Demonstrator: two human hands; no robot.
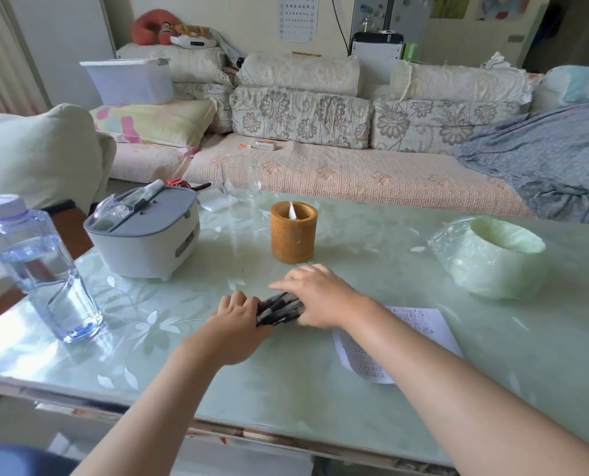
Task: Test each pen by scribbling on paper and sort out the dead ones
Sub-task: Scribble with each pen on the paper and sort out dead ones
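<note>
Pens [279, 309]: slim dark bundle near glossy bench's [320, 400] front edge; left hand [238, 326] gripped one end, right hand [317, 295] lay flat atop.

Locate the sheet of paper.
Head view: the paper lies on the table, right of the pens, partly under the right forearm, before the wrapped bowl.

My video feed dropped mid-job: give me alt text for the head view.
Two hands hold a bundle of dark pens on a green table: the left hand grips one end, the right hand rests over the other. A printed paper lies beneath the right forearm.
</note>
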